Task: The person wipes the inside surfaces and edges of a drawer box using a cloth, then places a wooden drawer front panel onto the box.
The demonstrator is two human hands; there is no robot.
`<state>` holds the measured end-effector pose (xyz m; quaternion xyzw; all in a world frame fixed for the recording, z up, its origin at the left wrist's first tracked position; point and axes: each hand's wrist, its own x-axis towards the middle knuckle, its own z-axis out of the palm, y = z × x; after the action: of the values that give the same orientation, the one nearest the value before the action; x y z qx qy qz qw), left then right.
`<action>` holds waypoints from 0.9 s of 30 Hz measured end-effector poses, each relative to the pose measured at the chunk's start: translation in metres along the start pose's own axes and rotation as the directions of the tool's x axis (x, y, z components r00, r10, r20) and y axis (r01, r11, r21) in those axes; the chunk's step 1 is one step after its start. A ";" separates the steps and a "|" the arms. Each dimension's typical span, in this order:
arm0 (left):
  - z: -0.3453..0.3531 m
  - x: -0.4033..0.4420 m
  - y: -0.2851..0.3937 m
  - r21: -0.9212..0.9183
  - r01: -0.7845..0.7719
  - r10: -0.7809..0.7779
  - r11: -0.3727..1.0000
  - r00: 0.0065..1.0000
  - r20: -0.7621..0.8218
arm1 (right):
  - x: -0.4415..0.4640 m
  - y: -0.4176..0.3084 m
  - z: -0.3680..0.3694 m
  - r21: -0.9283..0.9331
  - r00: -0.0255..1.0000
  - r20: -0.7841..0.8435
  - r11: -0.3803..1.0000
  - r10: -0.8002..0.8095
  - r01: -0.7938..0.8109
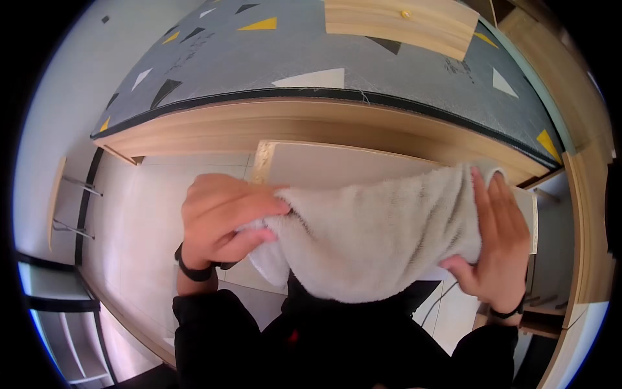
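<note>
Grey cloth point(376, 233) spread over a pale board point(337, 167); left hand point(227, 217) pinches one end, right hand point(495, 240) grips the other. Beyond: bed point(311, 61) with patterned grey cover, a wooden drawer front point(402, 26) on top. Pale tiled floor point(155, 214), white wall point(71, 91) at left.

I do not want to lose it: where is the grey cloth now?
In the head view, the grey cloth is mostly right of centre, between the left hand and right hand, partly covering the chipboard panel.
</note>
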<state>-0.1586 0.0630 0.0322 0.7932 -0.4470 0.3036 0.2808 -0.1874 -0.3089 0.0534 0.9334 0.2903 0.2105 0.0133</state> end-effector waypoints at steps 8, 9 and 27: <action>0.016 -0.006 0.002 -0.280 0.352 -0.405 0.893 0.899 -0.164 | 0.063 -0.061 0.022 0.085 0.978 -0.175 0.988 -0.110 0.126; 0.018 -0.004 0.005 -0.329 0.439 -0.508 0.836 0.846 -0.163 | 0.072 -0.070 0.026 0.083 0.976 -0.177 0.987 -0.125 0.141; 0.022 0.003 -0.053 -0.273 0.677 -0.632 0.683 0.736 0.243 | 0.071 -0.010 0.026 0.327 0.918 -0.376 0.945 0.126 0.004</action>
<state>-0.1061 0.0696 0.0107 0.8564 -0.1965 0.0480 0.4750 -0.1288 -0.2593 0.0556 0.8705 0.2877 0.3432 -0.2040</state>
